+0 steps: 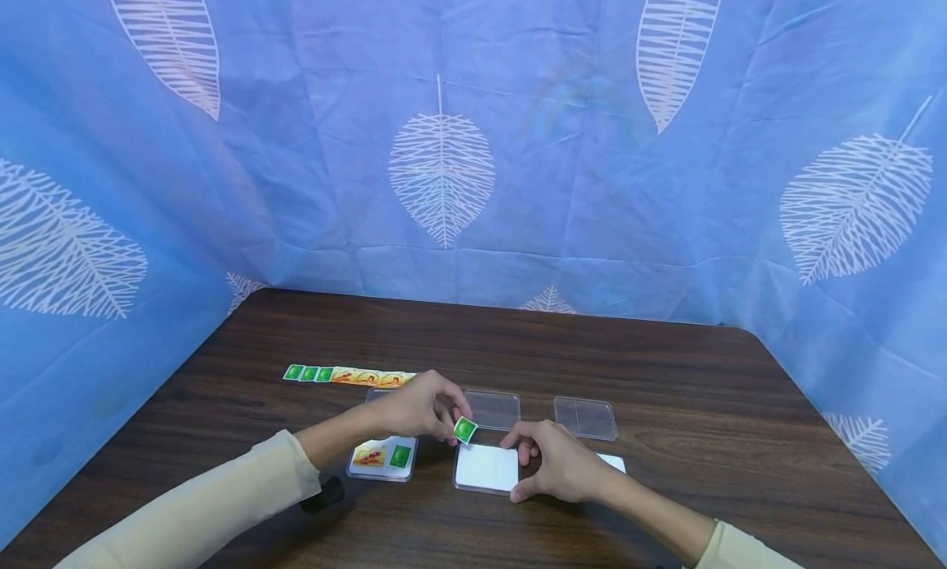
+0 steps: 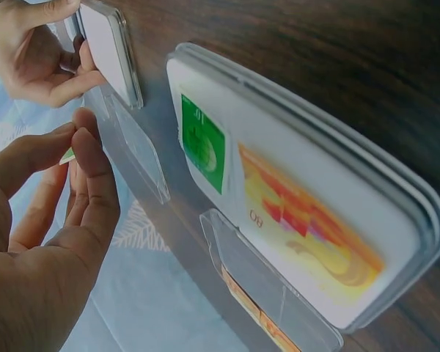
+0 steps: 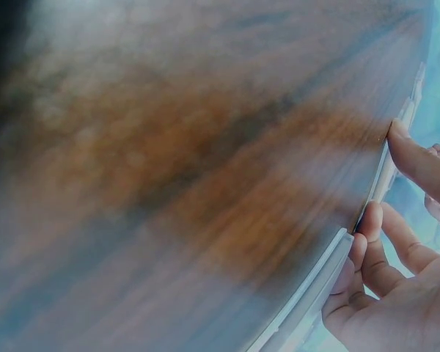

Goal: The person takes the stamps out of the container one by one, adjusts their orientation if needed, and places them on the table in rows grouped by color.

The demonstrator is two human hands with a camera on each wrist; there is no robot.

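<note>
My left hand (image 1: 418, 408) pinches a small green stamp (image 1: 465, 430) between thumb and fingertips, above the far left corner of the middle case. That clear flat case (image 1: 486, 469) lies on the table with a plain white insert inside. My right hand (image 1: 560, 464) grips the case by its right side, thumb at the near corner and fingers at the far one. To the left sits a similar case (image 1: 381, 460) whose white insert bears an orange stamp (image 2: 308, 227) and a green stamp (image 2: 203, 143). In the left wrist view, fingers mostly cover the pinched stamp.
A row of green and orange stamps (image 1: 348, 375) lies at the back left. Clear lids stand behind the cases: one in the middle (image 1: 494, 410), one at right (image 1: 586, 418), one partly behind my left hand. Another white-filled case (image 1: 612, 462) is mostly hidden by my right hand.
</note>
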